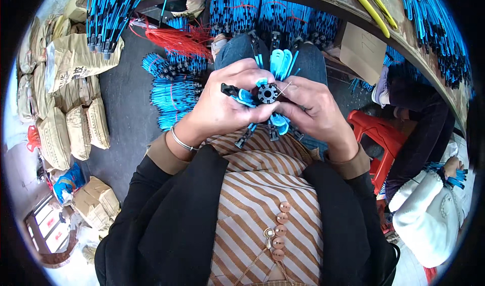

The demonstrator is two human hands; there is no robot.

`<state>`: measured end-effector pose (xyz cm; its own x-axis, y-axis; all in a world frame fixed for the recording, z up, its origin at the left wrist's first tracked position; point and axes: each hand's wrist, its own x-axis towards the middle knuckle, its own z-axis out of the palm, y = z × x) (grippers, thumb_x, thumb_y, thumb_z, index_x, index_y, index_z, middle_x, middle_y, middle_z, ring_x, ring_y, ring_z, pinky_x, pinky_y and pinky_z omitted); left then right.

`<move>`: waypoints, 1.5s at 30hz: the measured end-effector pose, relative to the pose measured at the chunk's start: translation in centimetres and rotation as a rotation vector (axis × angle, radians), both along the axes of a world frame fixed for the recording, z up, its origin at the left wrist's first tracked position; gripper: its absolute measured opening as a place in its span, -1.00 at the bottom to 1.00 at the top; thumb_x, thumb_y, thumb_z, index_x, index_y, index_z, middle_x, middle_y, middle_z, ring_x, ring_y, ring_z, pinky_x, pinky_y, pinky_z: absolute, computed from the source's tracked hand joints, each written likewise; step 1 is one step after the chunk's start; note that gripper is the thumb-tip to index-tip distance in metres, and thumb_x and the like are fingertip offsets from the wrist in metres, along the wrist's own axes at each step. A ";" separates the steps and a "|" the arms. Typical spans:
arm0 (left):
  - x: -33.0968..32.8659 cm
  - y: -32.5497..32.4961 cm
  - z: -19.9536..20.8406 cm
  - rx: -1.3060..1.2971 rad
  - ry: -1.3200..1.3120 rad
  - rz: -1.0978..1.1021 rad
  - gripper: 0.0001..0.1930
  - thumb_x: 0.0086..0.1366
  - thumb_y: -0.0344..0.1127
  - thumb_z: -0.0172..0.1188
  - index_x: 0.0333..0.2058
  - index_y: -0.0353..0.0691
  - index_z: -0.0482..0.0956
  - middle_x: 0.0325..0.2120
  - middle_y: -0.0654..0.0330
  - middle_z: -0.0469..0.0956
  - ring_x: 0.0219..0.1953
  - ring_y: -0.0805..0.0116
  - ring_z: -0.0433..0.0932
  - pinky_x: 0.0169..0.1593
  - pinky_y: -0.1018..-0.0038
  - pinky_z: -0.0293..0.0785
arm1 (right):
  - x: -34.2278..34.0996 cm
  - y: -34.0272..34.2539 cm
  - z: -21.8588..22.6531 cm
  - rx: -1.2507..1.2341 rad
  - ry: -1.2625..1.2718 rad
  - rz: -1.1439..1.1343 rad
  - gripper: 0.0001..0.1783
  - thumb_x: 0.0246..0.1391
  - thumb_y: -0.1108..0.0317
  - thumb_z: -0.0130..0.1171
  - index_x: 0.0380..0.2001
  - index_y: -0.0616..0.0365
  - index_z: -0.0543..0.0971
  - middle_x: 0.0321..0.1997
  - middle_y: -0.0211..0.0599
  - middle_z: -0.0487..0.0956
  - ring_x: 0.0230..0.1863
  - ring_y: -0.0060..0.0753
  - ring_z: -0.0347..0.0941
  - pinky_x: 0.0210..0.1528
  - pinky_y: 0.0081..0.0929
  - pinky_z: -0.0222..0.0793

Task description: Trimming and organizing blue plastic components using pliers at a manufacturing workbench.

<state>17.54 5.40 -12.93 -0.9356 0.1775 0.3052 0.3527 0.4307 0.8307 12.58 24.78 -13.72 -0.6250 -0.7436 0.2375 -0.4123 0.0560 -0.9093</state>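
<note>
Between my hands, above my lap, is an umbrella frame with a round black notched hub (267, 94) facing up. Blue ribs (282, 63) with black joints stick out around it. My left hand (220, 101) is closed around the frame, thumb and fingers at the hub's left side. My right hand (319, 107) is closed at the hub's right side, its fingers pinched together. A thin pale wire (285, 89) shows at its fingertips, beside the hub. My fingers hide part of the ribs and whatever lies beneath the hub.
Bundled blue ribs (174, 96) lie on the floor ahead and left, near red strings (177, 38). A curved bench edge (429, 59) carries yellow-handled pliers (371, 8) and more ribs. Paper sacks (54, 134) stand left. A red stool (379, 137) and a co-worker (424, 215) are right.
</note>
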 end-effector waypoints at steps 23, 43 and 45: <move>0.3 3.2 0.5 0.711 -0.453 0.119 -0.83 0.04 -0.57 0.17 -0.35 -0.25 0.49 -0.39 0.23 0.48 -0.50 0.55 0.37 -0.42 0.66 0.32 | -1.9 1.6 -0.5 -0.076 -0.033 -0.151 -0.85 -0.10 0.57 0.24 -0.37 0.31 0.60 -0.44 -0.31 0.58 -0.55 -0.52 0.38 -0.48 -0.63 0.27; -0.2 0.5 -0.3 0.384 -0.272 0.024 -0.76 -0.04 -0.49 0.35 -0.40 -0.20 0.47 -0.50 0.33 0.51 -0.49 0.51 0.42 -0.33 0.59 0.37 | -13.6 5.1 5.4 0.136 0.140 -0.542 -0.46 0.12 0.10 0.10 0.10 0.17 0.38 0.08 -0.11 0.39 0.02 -0.16 0.33 0.04 -0.37 0.30; -0.2 0.7 -0.3 0.340 -0.261 0.002 -0.75 -0.06 -0.49 0.37 -0.40 -0.20 0.47 -0.50 0.32 0.51 -0.48 0.50 0.42 -0.31 0.58 0.37 | -10.4 7.2 4.2 -0.374 -0.333 -0.335 -0.34 0.25 0.07 -0.04 0.28 0.16 0.08 -0.10 -0.13 0.42 -0.17 -0.33 0.44 -0.12 -0.42 0.46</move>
